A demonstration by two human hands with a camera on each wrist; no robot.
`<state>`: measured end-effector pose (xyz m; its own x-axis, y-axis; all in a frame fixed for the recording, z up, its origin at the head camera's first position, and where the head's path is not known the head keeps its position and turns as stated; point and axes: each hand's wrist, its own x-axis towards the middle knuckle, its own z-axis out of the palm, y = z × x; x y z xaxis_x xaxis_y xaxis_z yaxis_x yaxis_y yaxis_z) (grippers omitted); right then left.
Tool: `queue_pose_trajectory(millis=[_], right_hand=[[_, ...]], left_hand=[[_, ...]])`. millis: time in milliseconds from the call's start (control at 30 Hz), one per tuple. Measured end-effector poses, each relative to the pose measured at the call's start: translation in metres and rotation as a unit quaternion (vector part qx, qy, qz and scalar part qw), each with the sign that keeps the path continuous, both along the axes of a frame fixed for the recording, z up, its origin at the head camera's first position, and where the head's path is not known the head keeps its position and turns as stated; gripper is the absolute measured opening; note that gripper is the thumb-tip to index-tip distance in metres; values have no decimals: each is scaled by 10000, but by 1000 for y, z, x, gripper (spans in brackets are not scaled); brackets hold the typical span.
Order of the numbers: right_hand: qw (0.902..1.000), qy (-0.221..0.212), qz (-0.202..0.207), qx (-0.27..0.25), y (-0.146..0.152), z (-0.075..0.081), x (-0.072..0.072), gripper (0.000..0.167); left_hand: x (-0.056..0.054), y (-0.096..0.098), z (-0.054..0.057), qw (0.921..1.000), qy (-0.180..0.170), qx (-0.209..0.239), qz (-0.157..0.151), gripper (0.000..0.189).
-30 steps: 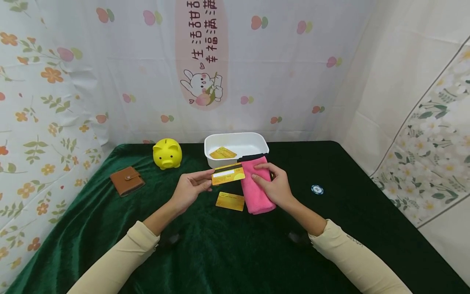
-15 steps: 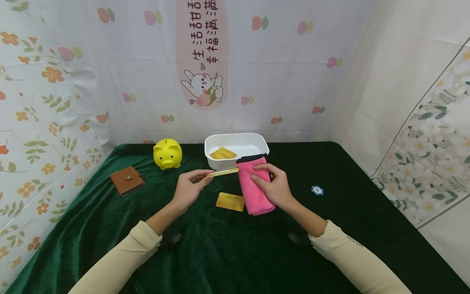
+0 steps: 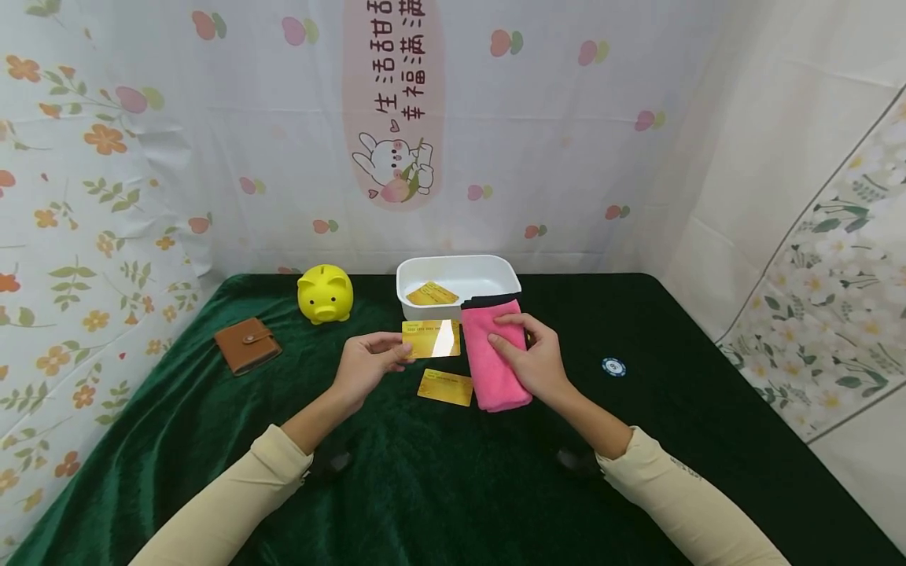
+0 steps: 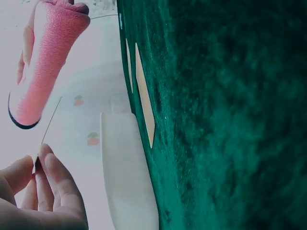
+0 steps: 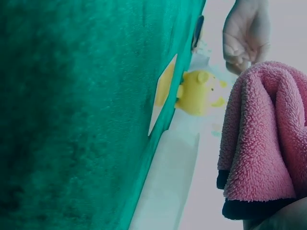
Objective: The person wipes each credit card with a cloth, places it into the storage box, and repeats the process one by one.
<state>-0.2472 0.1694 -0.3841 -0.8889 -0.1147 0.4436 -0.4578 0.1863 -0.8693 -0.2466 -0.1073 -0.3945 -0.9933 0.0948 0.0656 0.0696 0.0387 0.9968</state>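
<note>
My left hand (image 3: 366, 365) pinches a yellow bank card (image 3: 418, 339) by its left edge, thumb and fingertips together, above the table. The card's printed front faces the head camera, with a white glare patch; in the left wrist view it appears nearly edge-on. My right hand (image 3: 535, 355) grips a folded pink cloth (image 3: 488, 365) with a dark trimmed edge, just right of the card. The right wrist view shows the fuzzy folds of the cloth (image 5: 261, 153) up close. Another yellow card (image 3: 444, 388) lies on the green tablecloth below the held one.
Behind the hands stands a white plastic tub (image 3: 499, 275) with a yellow card (image 3: 432, 294) inside. A yellow piggy bank (image 3: 325, 295) and a brown wallet (image 3: 248, 346) are at left. One blue-and-white poker chip (image 3: 613, 367) lies at right. Printed curtains surround the table.
The held card has turned over, from its striped back, through edge-on, to its printed front. My right hand stays on the cloth, which has barely shifted.
</note>
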Motion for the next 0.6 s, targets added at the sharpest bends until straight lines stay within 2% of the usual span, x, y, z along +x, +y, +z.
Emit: queue_pose_trajectory(millis=[233,433,600], right_hand=[[9987,367,313,-138,-6,0,2,23],[9984,285,448,-181,-13,1,5,24],[9981,256,548,-100,-22,17,18,22]], left_hand=[[-2,2,-3,9974,-317,480,-428,33],[-1,6,-2,9944,-401,596,-780,33],[1,7,-1,9922,-434,674,-957,32]])
